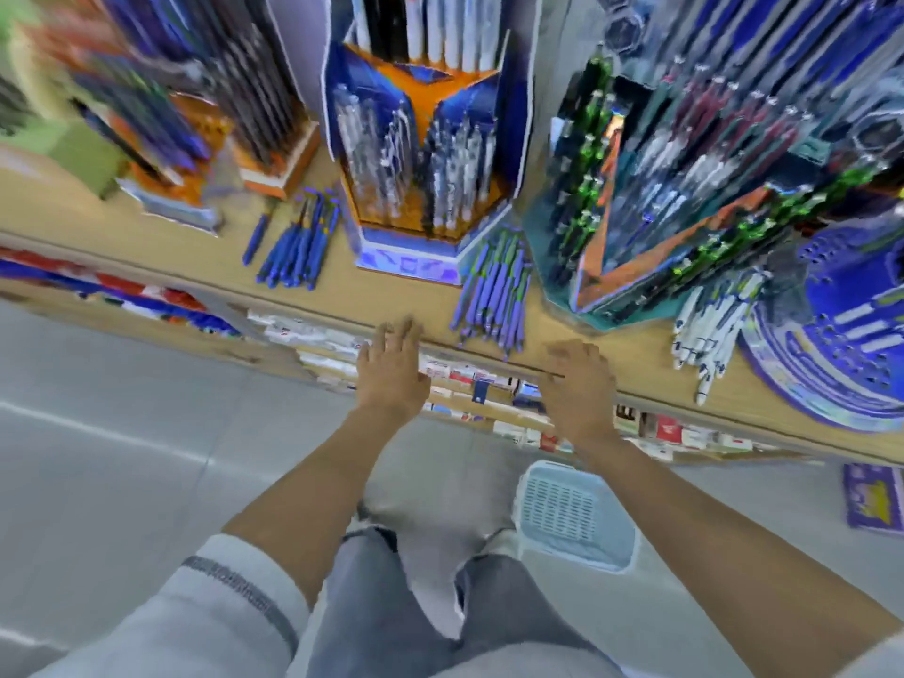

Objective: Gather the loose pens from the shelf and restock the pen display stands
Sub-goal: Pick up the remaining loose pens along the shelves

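Lying loose on the wooden shelf, the purple pens sit between the centre display stand and the teal stand, with blue pens to the left and white pens to the right. My left hand is spread and empty at the shelf edge. My right hand, its fingers loosely bent, holds nothing. A pale basket stands on the floor below.
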The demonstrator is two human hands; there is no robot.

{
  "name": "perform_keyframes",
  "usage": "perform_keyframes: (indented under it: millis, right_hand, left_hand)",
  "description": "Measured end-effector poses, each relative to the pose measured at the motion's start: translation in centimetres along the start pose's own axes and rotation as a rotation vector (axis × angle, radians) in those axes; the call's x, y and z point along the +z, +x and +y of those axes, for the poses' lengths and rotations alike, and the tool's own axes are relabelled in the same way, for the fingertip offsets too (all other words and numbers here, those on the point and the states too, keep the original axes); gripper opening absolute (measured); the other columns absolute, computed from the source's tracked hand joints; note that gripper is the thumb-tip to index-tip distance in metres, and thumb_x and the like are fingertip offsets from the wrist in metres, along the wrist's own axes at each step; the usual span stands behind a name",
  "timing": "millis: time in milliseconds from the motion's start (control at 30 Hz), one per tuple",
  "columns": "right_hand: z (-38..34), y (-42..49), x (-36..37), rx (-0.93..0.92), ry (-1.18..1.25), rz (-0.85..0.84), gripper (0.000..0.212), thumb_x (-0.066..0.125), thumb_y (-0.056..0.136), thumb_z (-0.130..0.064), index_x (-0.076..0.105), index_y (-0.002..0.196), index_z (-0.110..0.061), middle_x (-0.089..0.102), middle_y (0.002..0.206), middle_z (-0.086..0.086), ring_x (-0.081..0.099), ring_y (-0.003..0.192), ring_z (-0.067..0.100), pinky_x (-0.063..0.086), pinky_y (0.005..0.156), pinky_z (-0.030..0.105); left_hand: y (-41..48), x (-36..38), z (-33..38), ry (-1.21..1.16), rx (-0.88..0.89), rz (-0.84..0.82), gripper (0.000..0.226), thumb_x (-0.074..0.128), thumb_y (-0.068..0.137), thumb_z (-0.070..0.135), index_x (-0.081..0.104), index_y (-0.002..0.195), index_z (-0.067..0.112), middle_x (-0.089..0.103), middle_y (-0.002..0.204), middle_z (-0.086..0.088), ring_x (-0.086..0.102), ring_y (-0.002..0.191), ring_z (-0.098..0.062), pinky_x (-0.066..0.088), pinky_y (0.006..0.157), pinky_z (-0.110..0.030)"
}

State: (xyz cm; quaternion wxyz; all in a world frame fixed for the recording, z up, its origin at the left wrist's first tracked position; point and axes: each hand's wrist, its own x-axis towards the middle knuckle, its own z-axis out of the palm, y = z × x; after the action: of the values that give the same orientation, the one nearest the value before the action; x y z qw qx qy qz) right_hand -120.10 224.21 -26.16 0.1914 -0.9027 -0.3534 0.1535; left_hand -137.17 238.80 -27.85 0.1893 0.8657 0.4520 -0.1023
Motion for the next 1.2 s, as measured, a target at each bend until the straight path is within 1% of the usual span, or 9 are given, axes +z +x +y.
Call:
perform_keyframes:
  millis: [133, 267, 367, 500, 667, 733, 800, 967, 1200]
  right_hand:
    - [-7.2, 1.2, 2.2, -0.137, 0.184, 0.038, 0.022, 0.059, 0.089, -0.005, 0.062, 0.110, -0.008, 0.061, 0.105, 0.011, 0.057, 0.084, 0.020, 0.041, 0.073, 0.019]
    - [-17.6, 2.0, 7.8, -0.264, 0.322, -0.026, 0.024, 0.052, 0.088, -0.001, 0.062, 0.107, -0.013, 0.063, 0.106, 0.001, 0.058, 0.076, 0.016, 0.050, 0.073, 0.034]
    - [-26.5, 1.6, 12.8, -0.368, 0.346, -0.113, 0.026, 0.053, 0.086, 0.001, 0.062, 0.108, -0.009, 0.062, 0.103, 0.002, 0.057, 0.078, 0.014, 0.049, 0.074, 0.032]
    - [-36.8, 1.2, 18.2, -0.512, 0.273, -0.263, 0.029, 0.056, 0.085, -0.001, 0.060, 0.114, -0.003, 0.058, 0.106, 0.010, 0.055, 0.088, 0.018, 0.038, 0.078, 0.022]
    - [-47.5, 4.1, 23.0, -0.580, 0.064, -0.413, 0.051, 0.060, 0.090, -0.013, 0.045, 0.137, -0.002, 0.040, 0.146, 0.017, 0.039, 0.134, 0.032, 0.031, 0.108, 0.036]
    - [-49.3, 5.4, 24.0, -0.569, -0.058, -0.427, 0.050, 0.058, 0.094, -0.018, 0.043, 0.139, -0.005, 0.042, 0.145, 0.013, 0.039, 0.133, 0.031, 0.031, 0.107, 0.037]
    - [-52.0, 7.1, 25.6, -0.566, -0.142, -0.380, 0.039, 0.055, 0.094, -0.021, 0.052, 0.131, -0.011, 0.052, 0.132, 0.010, 0.050, 0.120, 0.029, 0.040, 0.098, 0.038]
    - [-59.9, 10.4, 28.8, -0.603, 0.047, -0.345, 0.020, 0.055, 0.093, -0.019, 0.063, 0.111, -0.017, 0.066, 0.108, 0.000, 0.062, 0.091, 0.017, 0.052, 0.078, 0.038]
    - [-72.2, 11.7, 34.6, -0.751, 0.198, -0.408, 0.027, 0.058, 0.089, -0.011, 0.062, 0.115, -0.014, 0.061, 0.108, 0.003, 0.060, 0.097, 0.017, 0.050, 0.082, 0.037]
  left_hand:
    - [0.4, -1.7, -4.2, -0.237, 0.194, 0.033, 0.054, 0.053, 0.090, 0.016, 0.041, 0.143, 0.017, 0.034, 0.152, -0.005, 0.032, 0.137, -0.027, 0.030, 0.111, -0.035]
    - [0.1, -4.9, -13.3, -0.397, 0.195, 0.127, 0.042, 0.056, 0.083, 0.011, 0.061, 0.125, 0.012, 0.057, 0.130, -0.012, 0.052, 0.118, -0.033, 0.043, 0.096, -0.038]
    - [-0.1, -7.6, -22.3, -0.419, 0.077, 0.169, 0.049, 0.045, 0.073, 0.019, 0.064, 0.117, 0.010, 0.061, 0.118, -0.014, 0.056, 0.108, -0.036, 0.048, 0.088, -0.043]
    - [0.1, -10.7, -32.9, -0.395, -0.031, 0.229, 0.047, 0.056, 0.076, 0.005, 0.061, 0.123, 0.006, 0.058, 0.124, -0.015, 0.049, 0.117, -0.036, 0.041, 0.097, -0.044]
    - [4.0, -13.8, -42.5, -0.284, -0.071, 0.166, 0.061, 0.050, 0.089, 0.020, 0.034, 0.146, 0.008, 0.029, 0.154, -0.012, 0.021, 0.144, -0.030, 0.019, 0.117, -0.042]
    - [5.8, -14.3, -44.2, -0.251, -0.084, 0.115, 0.064, 0.051, 0.092, 0.022, 0.025, 0.150, 0.014, 0.015, 0.160, -0.007, 0.011, 0.147, -0.029, 0.012, 0.119, -0.039]
    - [7.7, -15.0, -46.9, -0.260, -0.075, 0.100, 0.063, 0.051, 0.091, 0.021, 0.028, 0.149, 0.016, 0.017, 0.160, -0.005, 0.014, 0.146, -0.028, 0.017, 0.118, -0.040]
    - [10.3, -18.1, -53.4, -0.509, -0.066, 0.230, 0.040, 0.052, 0.085, 0.005, 0.060, 0.123, 0.010, 0.057, 0.130, -0.008, 0.053, 0.117, -0.027, 0.042, 0.096, -0.033]
    - [11.9, -23.1, -64.8, -0.797, -0.471, 0.412, 0.019, 0.049, 0.094, 0.014, 0.064, 0.105, 0.012, 0.063, 0.097, 0.000, 0.055, 0.083, -0.014, 0.038, 0.071, -0.023]
